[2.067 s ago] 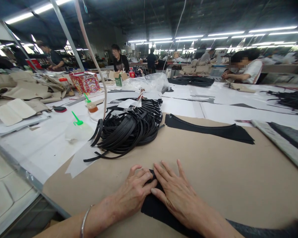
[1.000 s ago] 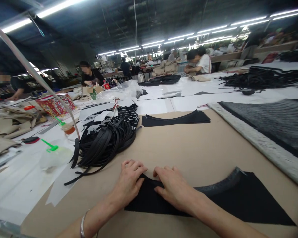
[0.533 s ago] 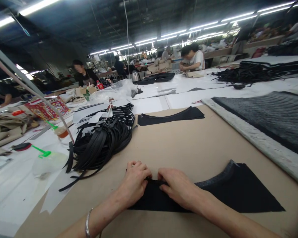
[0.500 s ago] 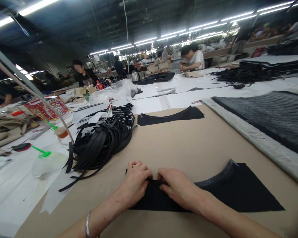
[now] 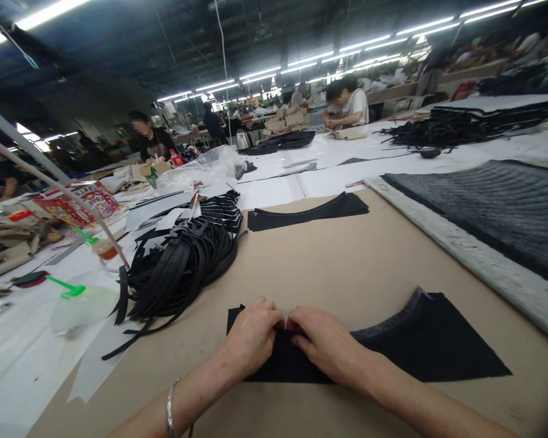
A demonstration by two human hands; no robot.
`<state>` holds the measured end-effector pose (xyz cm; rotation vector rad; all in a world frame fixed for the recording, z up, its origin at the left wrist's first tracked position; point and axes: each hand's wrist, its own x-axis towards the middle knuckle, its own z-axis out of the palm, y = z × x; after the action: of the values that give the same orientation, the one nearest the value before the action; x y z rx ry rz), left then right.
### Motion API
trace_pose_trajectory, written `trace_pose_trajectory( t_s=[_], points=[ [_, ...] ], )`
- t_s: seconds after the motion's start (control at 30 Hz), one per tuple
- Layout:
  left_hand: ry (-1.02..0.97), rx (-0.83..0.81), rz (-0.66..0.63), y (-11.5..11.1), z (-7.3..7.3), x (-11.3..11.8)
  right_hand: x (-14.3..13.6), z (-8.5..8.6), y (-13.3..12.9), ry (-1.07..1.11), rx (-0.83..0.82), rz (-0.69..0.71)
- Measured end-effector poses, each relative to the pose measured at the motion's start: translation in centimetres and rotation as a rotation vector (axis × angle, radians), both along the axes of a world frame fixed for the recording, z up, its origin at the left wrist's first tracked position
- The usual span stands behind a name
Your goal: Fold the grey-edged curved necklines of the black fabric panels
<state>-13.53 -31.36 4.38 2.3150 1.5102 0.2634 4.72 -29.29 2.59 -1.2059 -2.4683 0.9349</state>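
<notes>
A black fabric piece (image 5: 438, 347) with a curved upper edge lies flat in front of me on the tan sheet. Along the curve runs a greyish band (image 5: 390, 320), turned over onto the black face at the right. My left hand (image 5: 258, 331) is closed on that curved edge, left of the middle. Close beside it, my right hand (image 5: 322, 340) pinches the same edge between thumb and fingers. The fingertips of both hands almost touch, and they hide the stretch of edge they grip. Farther up the sheet rests a similar black curved piece (image 5: 308, 213).
Left of the sheet sits a heap of black strips (image 5: 182, 267). Beyond it stand a bottle with a green spout (image 5: 73, 292) and a patterned red box (image 5: 80, 201). A pale board with dark grey quilted material (image 5: 493, 201) borders the right. Co-workers sit at tables behind.
My left hand has shifted slightly right along the edge, closer to my right hand, baring more of the fabric's left end. The whole view has moved slightly.
</notes>
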Motion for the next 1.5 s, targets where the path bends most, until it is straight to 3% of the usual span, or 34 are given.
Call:
trace_pose_trajectory(
  t_s=[0.3, 0.63, 0.97, 1.5],
  points=[
    [-0.007, 0.022, -0.008, -0.6, -0.5, 0.2, 0.5, -0.9, -0.8, 0.112, 0.022, -0.003],
    [-0.029, 0.11, -0.064, -1.9, -2.6, -0.6, 1.8, -0.8, -0.5, 0.173, -0.006, 0.05],
    [-0.029, 0.099, -0.042, -2.9, -2.0, 0.2, 3.8, -0.9, -0.2, 0.176, 0.013, 0.122],
    [0.155, 0.12, -0.056, -4.1, -1.5, 1.4, 6.5, -0.4, 0.1, 0.148, 0.051, 0.169]
  ],
)
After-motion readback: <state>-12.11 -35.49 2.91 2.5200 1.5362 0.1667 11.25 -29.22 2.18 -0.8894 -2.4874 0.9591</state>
